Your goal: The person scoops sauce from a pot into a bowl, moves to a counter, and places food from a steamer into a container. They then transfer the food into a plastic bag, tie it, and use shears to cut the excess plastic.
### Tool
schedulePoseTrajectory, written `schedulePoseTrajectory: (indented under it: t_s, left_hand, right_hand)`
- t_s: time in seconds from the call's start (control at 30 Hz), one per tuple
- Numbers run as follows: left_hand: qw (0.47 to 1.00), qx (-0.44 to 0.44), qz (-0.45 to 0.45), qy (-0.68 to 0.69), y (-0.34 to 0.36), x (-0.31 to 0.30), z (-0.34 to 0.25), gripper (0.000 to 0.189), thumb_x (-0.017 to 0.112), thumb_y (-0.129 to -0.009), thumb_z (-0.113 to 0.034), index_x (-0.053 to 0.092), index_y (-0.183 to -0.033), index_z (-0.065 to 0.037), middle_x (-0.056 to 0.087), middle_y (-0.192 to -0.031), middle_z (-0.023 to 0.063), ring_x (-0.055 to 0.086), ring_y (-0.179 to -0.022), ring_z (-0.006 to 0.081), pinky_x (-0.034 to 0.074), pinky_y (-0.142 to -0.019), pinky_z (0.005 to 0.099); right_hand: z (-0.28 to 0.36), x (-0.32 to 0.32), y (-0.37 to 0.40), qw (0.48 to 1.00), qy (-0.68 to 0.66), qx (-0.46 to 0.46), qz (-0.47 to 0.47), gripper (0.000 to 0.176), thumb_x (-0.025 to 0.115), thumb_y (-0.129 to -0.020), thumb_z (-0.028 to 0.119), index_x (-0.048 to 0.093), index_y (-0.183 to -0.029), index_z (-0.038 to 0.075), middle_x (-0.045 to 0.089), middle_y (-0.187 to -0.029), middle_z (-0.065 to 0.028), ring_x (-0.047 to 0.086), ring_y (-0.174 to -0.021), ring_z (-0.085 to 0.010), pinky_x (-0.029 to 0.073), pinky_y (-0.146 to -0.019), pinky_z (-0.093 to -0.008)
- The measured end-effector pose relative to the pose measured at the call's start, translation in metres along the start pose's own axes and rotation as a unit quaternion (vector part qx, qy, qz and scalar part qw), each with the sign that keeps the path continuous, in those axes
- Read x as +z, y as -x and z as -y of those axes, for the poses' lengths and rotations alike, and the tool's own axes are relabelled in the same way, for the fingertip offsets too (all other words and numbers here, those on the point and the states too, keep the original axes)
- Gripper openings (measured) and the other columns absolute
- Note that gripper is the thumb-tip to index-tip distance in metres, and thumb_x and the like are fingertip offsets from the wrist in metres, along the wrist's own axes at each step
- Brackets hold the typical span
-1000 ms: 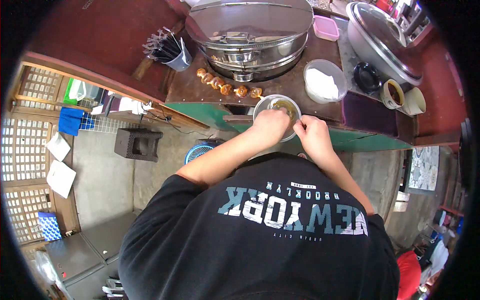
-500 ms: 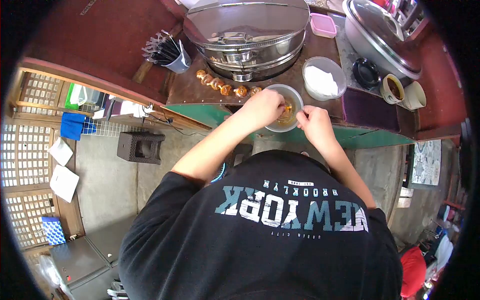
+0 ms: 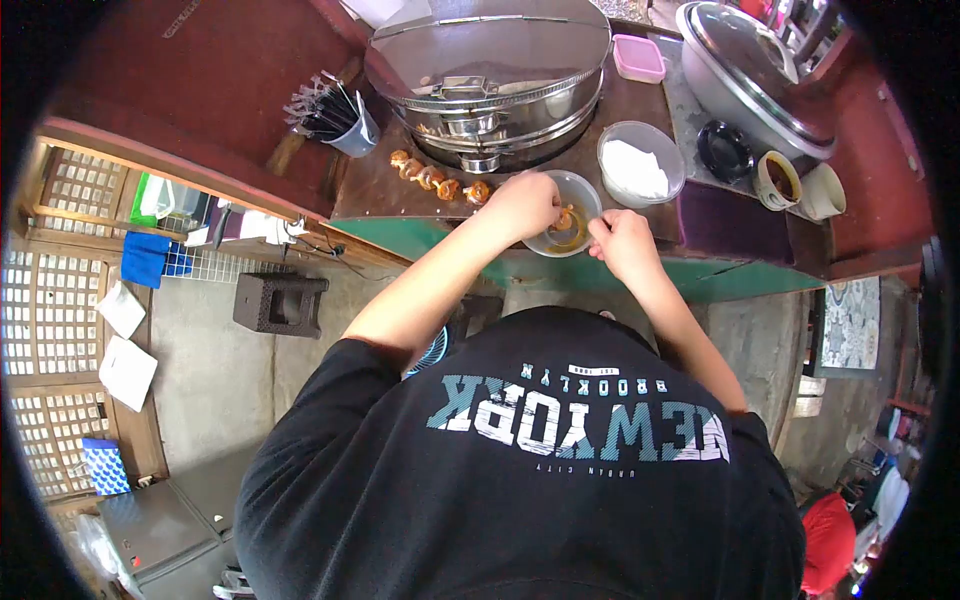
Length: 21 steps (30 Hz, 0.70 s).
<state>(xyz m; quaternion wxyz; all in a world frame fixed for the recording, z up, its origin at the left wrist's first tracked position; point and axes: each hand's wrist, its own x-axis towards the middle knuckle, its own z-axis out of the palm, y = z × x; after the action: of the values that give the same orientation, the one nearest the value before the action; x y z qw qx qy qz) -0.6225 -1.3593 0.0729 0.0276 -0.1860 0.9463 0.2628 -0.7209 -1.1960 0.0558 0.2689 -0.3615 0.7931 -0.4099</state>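
Observation:
A clear plastic bowl (image 3: pixel 577 185) stands at the counter's front edge, with yellowish liquid and an orange-brown piece (image 3: pixel 568 217) in it. My left hand (image 3: pixel 528 205) is over the bowl's left rim, fingers curled together; what they hold, if anything, is hidden. My right hand (image 3: pixel 622 238) is closed at the bowl's right side, thumb and fingertips pinching its rim. Left of the bowl lies a row of rounded, glossy orange-brown food pieces (image 3: pixel 430 178). To the right stands a clear tub (image 3: pixel 668 150) with white tissue-like sheets (image 3: pixel 635 172) inside.
Behind the bowl stands a large round steel pan with a lid (image 3: pixel 490 60). A cup of black-handled utensils (image 3: pixel 355 135) is at the left. At the right are a lidded pot (image 3: pixel 700 70), a black dish (image 3: pixel 728 150), a sauce cup (image 3: pixel 775 178) and a pink box (image 3: pixel 638 58).
My left hand has drawn back slightly to the left, and more of the orange-brown piece shows in the bowl. My right hand stays at the rim. The whole view has shifted a little.

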Motion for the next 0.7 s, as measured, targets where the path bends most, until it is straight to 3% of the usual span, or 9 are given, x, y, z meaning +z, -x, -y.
schedulePoseTrajectory:
  t_s: [0.37, 0.47, 0.7]
  left_hand:
    - [0.996, -0.03, -0.021, -0.077, -0.048, 0.02, 0.014, 0.017, 0.062, -0.074, -0.016, 0.072, -0.083, -0.006, 0.067, -0.081, 0.0178, 0.065, -0.079, 0.0347, 0.052, -0.075, 0.0418]
    - [0.994, 0.024, -0.106, -0.008, -0.034, 0.004, 0.006, 0.018, 0.061, -0.076, -0.017, 0.071, -0.085, -0.005, 0.067, -0.082, 0.0181, 0.065, -0.08, 0.0355, 0.051, -0.074, 0.0421]
    - [0.957, -0.009, -0.279, 0.071, 0.011, 0.003, 0.004, 0.019, 0.066, -0.077, -0.012, 0.065, -0.095, -0.006, 0.059, -0.09, 0.0151, 0.062, -0.08, 0.032, 0.051, -0.074, 0.0391]
  right_hand:
    - [-0.014, -0.001, -0.035, 0.999, -0.039, 0.02, -0.026, 0.035, 0.055, -0.086, 0.024, 0.061, -0.067, -0.006, 0.061, -0.056, -0.0154, 0.064, -0.053, -0.0233, 0.05, -0.056, -0.036]
    - [-0.023, -0.002, -0.042, 0.999, -0.026, 0.01, -0.026, 0.035, 0.056, -0.087, 0.022, 0.061, -0.067, -0.006, 0.061, -0.057, -0.0149, 0.063, -0.051, -0.0217, 0.05, -0.053, -0.0343]
    - [-0.029, -0.002, -0.044, 0.992, -0.106, 0.018, -0.059, 0.035, 0.058, -0.09, 0.024, 0.06, -0.07, -0.005, 0.06, -0.056, -0.0134, 0.063, -0.05, -0.0195, 0.049, -0.051, -0.0327]
